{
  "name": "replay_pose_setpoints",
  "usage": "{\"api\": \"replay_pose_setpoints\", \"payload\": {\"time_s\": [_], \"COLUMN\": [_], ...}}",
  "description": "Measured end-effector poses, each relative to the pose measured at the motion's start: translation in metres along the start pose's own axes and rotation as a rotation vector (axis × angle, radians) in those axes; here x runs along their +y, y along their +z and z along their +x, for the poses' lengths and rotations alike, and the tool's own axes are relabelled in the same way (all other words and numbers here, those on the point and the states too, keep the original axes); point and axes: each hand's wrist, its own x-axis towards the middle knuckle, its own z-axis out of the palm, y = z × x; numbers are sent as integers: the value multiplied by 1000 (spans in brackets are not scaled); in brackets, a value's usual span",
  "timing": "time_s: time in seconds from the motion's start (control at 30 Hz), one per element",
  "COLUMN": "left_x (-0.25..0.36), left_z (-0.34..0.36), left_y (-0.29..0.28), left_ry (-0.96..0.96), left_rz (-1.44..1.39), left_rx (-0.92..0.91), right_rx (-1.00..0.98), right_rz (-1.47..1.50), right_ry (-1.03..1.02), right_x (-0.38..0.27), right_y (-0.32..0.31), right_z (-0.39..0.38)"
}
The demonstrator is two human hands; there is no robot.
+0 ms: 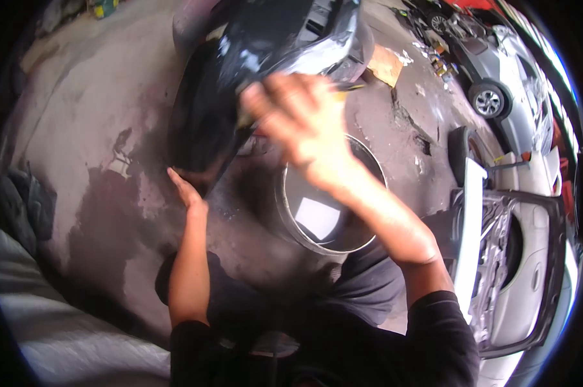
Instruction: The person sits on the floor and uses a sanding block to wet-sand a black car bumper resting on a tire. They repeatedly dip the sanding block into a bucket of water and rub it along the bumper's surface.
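Note:
A glossy black car panel, likely a bumper (204, 106), stretches ahead of me from the middle toward the top. My left hand (188, 192) lies with fingers stretched along its near lower edge, supporting or touching it from the left. Over the panel's right side is my right hand (294, 116), smeared by motion. Something yellowish shows beside its fingers, too blurred to name; whether they grip it I cannot tell. Below my right forearm stands a round bucket (285, 209) of liquid, a bright patch reflected on its surface. My forearm covers part of its rim.
A detached car door (530, 271) stands at the right behind a long white strip (470, 238). Farther off are a loose tyre (462, 155) and a silver car (514, 90). Cardboard (385, 66) lies on the stained floor, and silvery sheeting (66, 329) fills the lower left.

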Motion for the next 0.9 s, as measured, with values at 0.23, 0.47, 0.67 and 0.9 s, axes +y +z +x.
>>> {"api": "replay_pose_setpoints", "payload": {"time_s": [0.23, 0.47, 0.67, 0.9], "left_x": [3, 40, 100, 122], "left_z": [-6, -166, -208, -271], "left_y": [-23, 82, 169, 280], "left_ry": [241, 1226, 1606, 1893], "left_rz": [230, 773, 982, 1461], "left_rx": [-134, -221, 43, -37], "right_rx": [-123, -259, -268, -329], "right_rz": [397, 519, 548, 643], "right_ry": [244, 742, 738, 742], "right_x": [16, 41, 47, 40], "right_y": [-34, -36, -3, -5], "right_z": [-60, -221, -258, -247]}}
